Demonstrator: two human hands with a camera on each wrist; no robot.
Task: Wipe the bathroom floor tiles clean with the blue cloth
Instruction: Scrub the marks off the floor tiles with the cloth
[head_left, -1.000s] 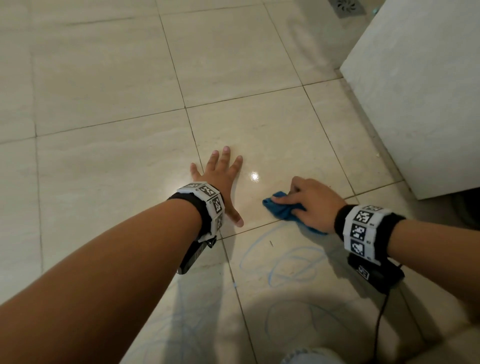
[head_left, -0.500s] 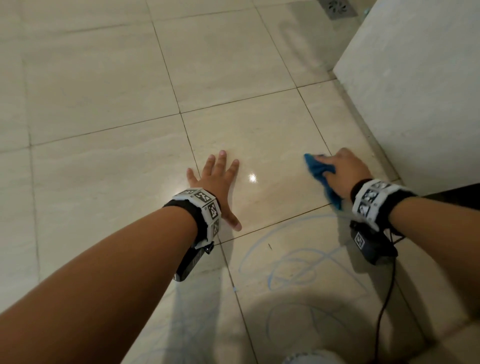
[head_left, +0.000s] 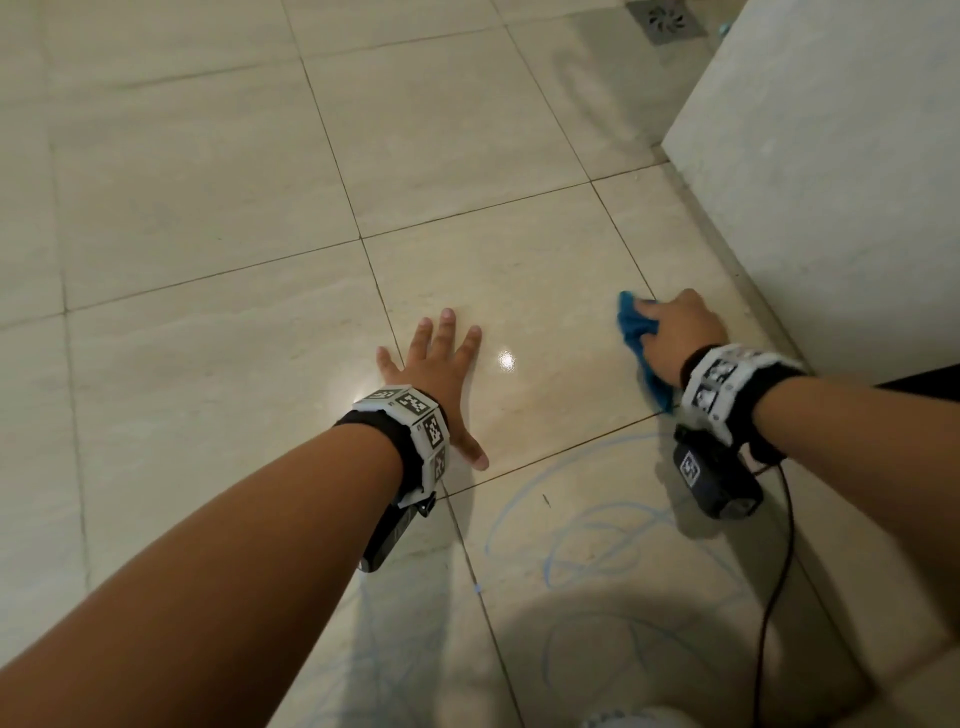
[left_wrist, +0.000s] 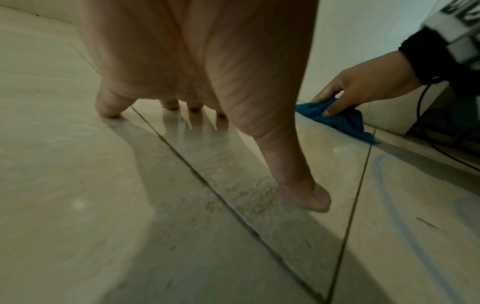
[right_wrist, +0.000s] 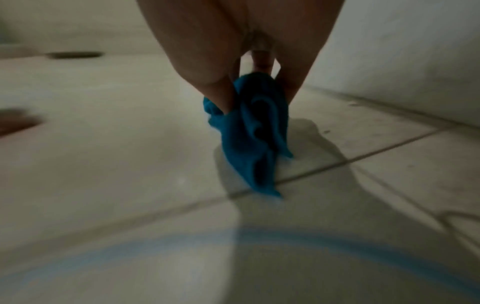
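Beige floor tiles (head_left: 208, 218) fill the view, glossy under the light. Left hand (head_left: 434, 371) lies flat on them, fingers spread, thumb out to the side. Blue scribbles (head_left: 587, 540) mark the nearer tile. Further right, the right hand (head_left: 680, 332) pinches the bunched blue cloth (head_left: 635, 325) against the floor, just beside the pale wall (head_left: 831, 182).

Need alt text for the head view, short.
A right hand presses a bunched blue cloth onto beige floor tiles beside a white wall. The left hand lies flat, fingers spread. Blue scribbles remain on the nearer tile; a drain sits beyond.
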